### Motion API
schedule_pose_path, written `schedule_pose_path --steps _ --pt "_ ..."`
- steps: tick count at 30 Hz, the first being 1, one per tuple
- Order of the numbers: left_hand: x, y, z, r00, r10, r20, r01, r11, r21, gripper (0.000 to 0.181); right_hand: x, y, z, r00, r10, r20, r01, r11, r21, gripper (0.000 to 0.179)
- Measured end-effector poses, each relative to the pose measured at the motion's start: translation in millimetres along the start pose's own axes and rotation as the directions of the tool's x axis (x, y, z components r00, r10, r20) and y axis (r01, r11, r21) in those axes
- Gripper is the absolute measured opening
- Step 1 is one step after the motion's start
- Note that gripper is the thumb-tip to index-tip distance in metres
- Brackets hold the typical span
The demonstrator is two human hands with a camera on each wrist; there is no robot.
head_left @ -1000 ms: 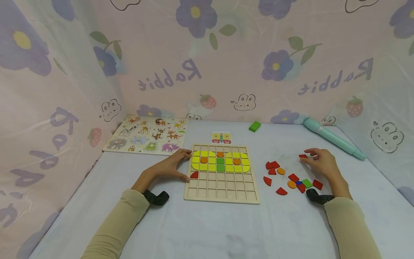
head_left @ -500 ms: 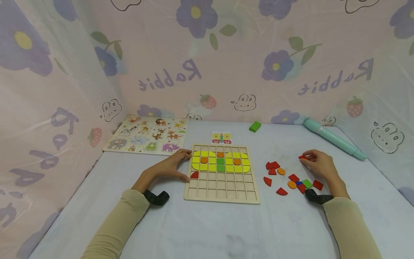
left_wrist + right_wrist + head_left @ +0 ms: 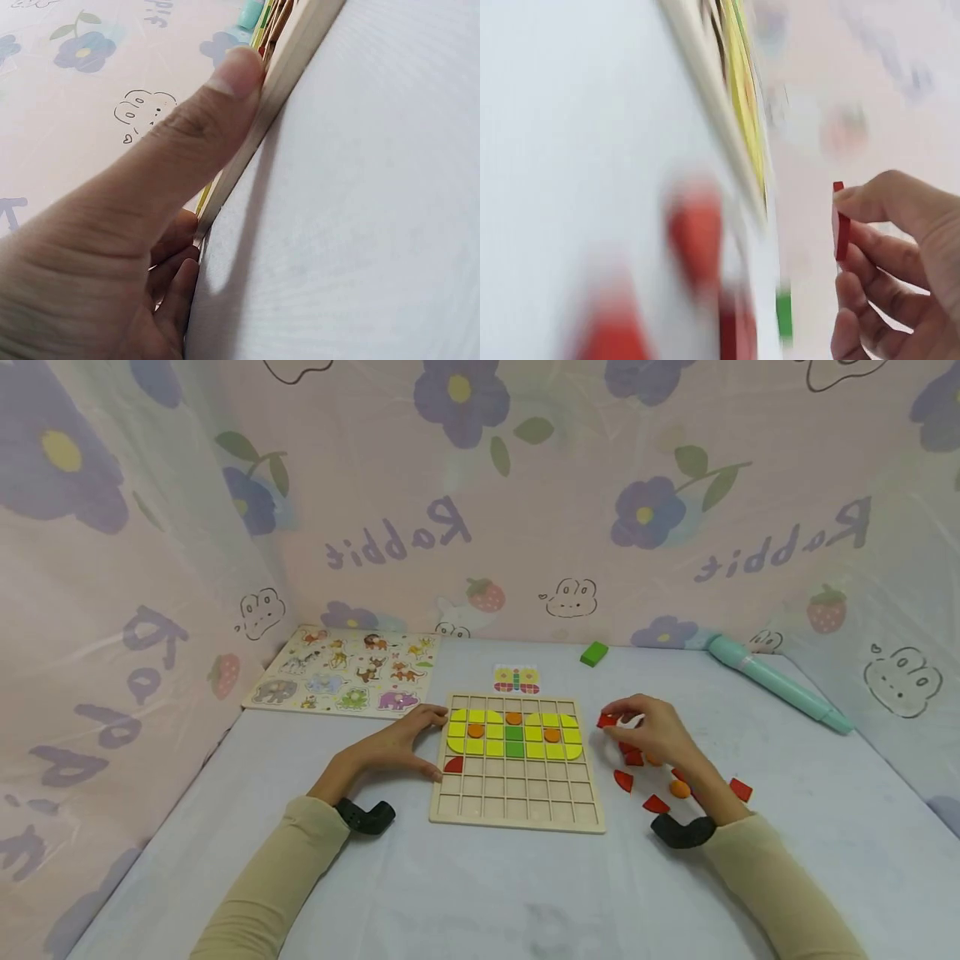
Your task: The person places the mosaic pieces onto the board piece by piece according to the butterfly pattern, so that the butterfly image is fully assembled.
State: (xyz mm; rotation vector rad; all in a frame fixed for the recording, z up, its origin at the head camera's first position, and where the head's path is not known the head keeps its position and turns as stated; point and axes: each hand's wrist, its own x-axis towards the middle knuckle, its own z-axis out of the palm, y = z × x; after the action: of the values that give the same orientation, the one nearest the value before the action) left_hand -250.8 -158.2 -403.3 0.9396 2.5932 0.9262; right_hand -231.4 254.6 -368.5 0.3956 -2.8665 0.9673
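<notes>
"Holding what, why?"
"Red piece [image 3: 841, 229], pinched in my right grip [image 3: 651, 727]; loose red pieces [image 3: 623, 781] below. Left grip [image 3: 397, 747], spread, touches the grid board [image 3: 517, 789] on its right, likely steadying it."

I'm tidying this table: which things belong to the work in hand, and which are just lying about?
Belongs to the job:
grid board
red piece in the right hand
loose coloured pieces
butterfly card, probably the pattern

Seemingly just lying about:
animal board
teal tube
green block
</notes>
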Motion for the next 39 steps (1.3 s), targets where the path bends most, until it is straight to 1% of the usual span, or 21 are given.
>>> schedule_pose_path --steps 1,3,5,7,11,14,16,22,25,28,33,39 --pt "0.0 0.0 -0.1 1.0 0.0 0.0 0.0 1.0 0.001 0.092 2.2 -10.7 6.9 0.999 -0.041 0.026 0.041 0.999 0.016 0.029" --pt "0.1 -0.1 -0.4 1.0 0.001 0.001 -0.001 1.0 0.001 0.092 5.6 -30.8 22.0 0.991 -0.122 0.05 0.12 0.992 0.039 0.027" --pt "0.2 -0.1 -0.5 1.0 0.001 0.003 -0.001 1.0 0.002 0.092 8.7 -49.3 35.9 0.976 -0.204 0.071 0.199 0.977 0.073 0.026" --pt "0.4 -0.2 -0.5 1.0 0.003 0.006 -0.003 1.0 0.002 0.092 11.2 -65.8 49.0 0.958 -0.269 0.096 0.259 0.961 0.101 0.025" --pt "0.7 -0.4 0.0 1.0 0.004 0.006 -0.004 1.0 0.001 0.091 14.3 -95.1 72.0 0.929 -0.331 0.166 0.311 0.941 0.133 0.024" --pt "0.8 -0.4 0.5 1.0 -0.004 0.004 0.004 1.0 0.0 0.091 16.4 -108.1 86.7 0.912 -0.357 0.202 0.338 0.933 0.124 0.024" --pt "0.8 -0.2 0.4 1.0 -0.01 0.003 0.01 1.0 -0.001 0.091 18.3 -111.1 94.7 0.902 -0.381 0.202 0.364 0.924 0.117 0.024" --pt "0.0 0.6 -0.3 1.0 -0.02 0.0 0.02 1.0 -0.008 0.089 22.8 -114.1 106.9 0.893 -0.397 0.212 0.37 0.916 0.156 0.024" --pt "-0.5 1.0 -0.5 1.0 -0.013 0.0 0.013 1.0 -0.01 0.088 23.3 -115.5 110.6 0.886 -0.399 0.236 0.366 0.915 0.17 0.024" --pt "-0.8 1.4 -0.7 1.0 -0.007 0.002 0.007 1.0 -0.01 0.088 23.4 -117.3 114.1 0.88 -0.406 0.247 0.376 0.913 0.16 0.024" --pt "-0.2 1.0 -0.6 1.0 -0.006 0.003 0.006 1.0 -0.007 0.088 24.2 -118.1 117.6 0.876 -0.422 0.233 0.404 0.907 0.121 0.022" --pt "-0.2 0.1 -0.5 1.0 -0.006 0.001 0.006 1.0 -0.009 0.09 24.6 -117.8 117.8 0.87 -0.435 0.233 0.417 0.9 0.126 0.022"
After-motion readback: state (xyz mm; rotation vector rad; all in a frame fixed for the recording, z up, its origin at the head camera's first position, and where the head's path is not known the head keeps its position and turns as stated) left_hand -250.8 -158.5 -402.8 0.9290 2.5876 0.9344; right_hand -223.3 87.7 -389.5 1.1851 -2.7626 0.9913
